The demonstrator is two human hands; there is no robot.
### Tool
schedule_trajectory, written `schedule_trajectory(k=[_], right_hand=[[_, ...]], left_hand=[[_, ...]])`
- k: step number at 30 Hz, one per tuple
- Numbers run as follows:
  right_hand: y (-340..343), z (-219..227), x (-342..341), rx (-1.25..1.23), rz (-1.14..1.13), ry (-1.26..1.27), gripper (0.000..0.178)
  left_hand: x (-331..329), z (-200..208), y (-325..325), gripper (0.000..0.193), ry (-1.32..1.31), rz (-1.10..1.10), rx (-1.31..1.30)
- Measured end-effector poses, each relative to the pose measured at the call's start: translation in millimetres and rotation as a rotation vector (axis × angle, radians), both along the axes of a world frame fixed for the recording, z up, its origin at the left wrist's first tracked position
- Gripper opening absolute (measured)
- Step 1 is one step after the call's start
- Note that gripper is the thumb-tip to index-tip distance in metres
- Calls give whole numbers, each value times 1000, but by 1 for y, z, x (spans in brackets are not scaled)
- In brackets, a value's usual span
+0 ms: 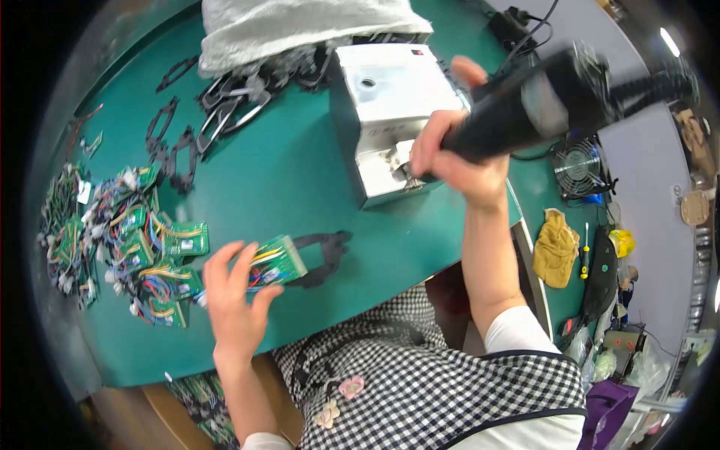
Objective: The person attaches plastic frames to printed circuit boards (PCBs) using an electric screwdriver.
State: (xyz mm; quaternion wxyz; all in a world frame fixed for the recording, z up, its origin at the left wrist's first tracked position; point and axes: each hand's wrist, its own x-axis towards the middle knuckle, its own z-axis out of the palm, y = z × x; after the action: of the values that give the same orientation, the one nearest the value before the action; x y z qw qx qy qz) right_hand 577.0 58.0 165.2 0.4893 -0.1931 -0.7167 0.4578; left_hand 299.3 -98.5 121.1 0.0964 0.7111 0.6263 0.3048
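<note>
My right hand [465,161] grips a black electric screwdriver [510,112], blurred by motion and tilted, its tip end down at the front of a white and grey box-shaped screw feeder [397,90]. The exact contact of the tip is hidden by my fingers. My left hand [236,292] holds a green circuit board [279,262] with coloured wires between thumb and fingers. Just right of the board, partly behind it, a black plastic frame [328,251] lies on the green work mat [277,187].
Several wired circuit boards [184,238] are heaped at the left. Loose black frames [180,161] lie beyond them, with more under a white padded bag [307,26]. At the right are a small fan [577,166], a tan glove [556,247] and a yellow screwdriver [585,259].
</note>
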Motion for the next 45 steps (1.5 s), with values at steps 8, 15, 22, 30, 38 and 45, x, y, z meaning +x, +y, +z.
schedule_trajectory(k=[8,15,22,30,38,45], right_hand=[[-47,-14,-31,-114,-364,468,78],[-69,-40,-87,-219,-247,484,80],[-56,-61,-105,-106,-276,304,65],[-43,-64,-107,-48,17,122,49],[-50,-20,-61,181,-319,425,66],[-24,-3,-23,171,-543,373,71]], left_hand=[[23,-17,14,51,50,-61,-149],[33,-26,19,51,67,-83,-190],[30,-30,20,51,1,-75,-259],[31,-29,23,53,-9,-68,-281],[47,-31,13,55,6,-18,-259],[72,-35,17,55,-13,-33,-213]])
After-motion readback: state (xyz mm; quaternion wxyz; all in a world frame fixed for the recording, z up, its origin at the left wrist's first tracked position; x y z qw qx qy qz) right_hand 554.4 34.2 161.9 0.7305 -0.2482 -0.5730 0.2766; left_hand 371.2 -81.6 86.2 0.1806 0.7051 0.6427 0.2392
